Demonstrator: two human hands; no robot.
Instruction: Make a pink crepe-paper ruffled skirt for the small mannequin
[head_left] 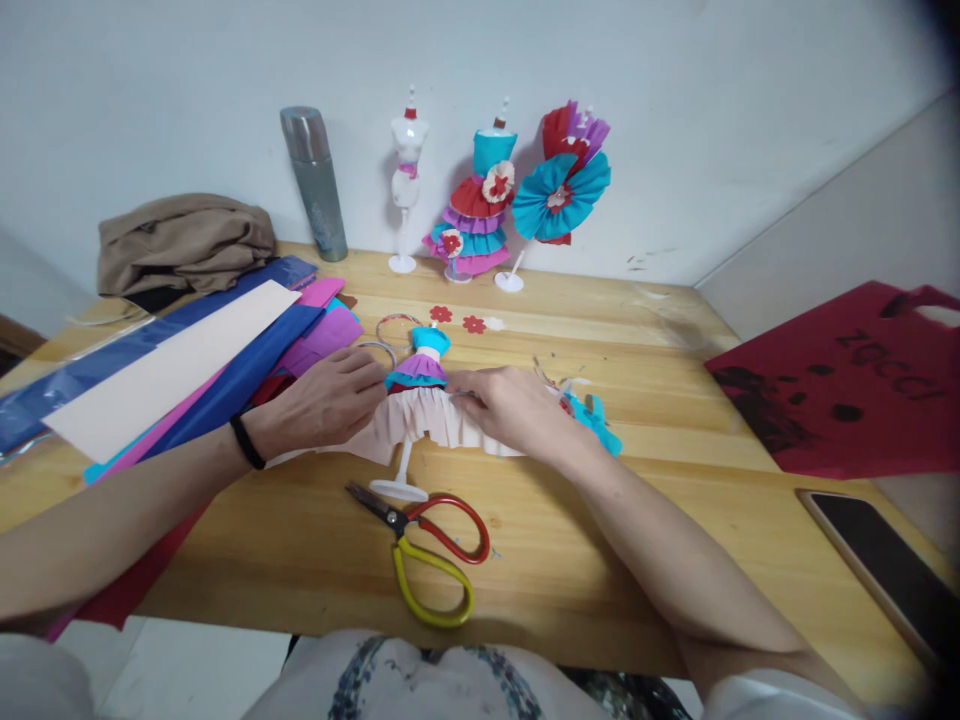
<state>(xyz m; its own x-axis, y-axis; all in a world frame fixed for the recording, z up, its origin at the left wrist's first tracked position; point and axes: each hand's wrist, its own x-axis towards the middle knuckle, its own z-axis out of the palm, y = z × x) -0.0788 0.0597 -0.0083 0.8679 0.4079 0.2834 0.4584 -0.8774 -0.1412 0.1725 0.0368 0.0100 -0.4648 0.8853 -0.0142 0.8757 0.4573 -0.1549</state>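
Observation:
A small mannequin [418, 372] stands in front of me, dressed in turquoise, white and purple layers. A gathered pale pink crepe paper strip [431, 420] spans the lower edge of its skirt. At the left of the skirt, my left hand [326, 400] is closed on the strip. My right hand [514, 405] pinches the strip on the right side. The mannequin's white round base [399, 490] shows below the paper. Close to that base lie scissors [401, 520] with one red and one yellow handle, their blades pointing left.
Coloured paper sheets [180, 360] and a brown cloth [184, 245] lie left. A bottle [315, 185] and three mannequins, one mostly bare [407, 180], stand along the wall. Red paper flowers [441, 314] lie mid-table, turquoise scraps [596, 425] further right. A red bag [840, 380] and phone [885, 570] are far right.

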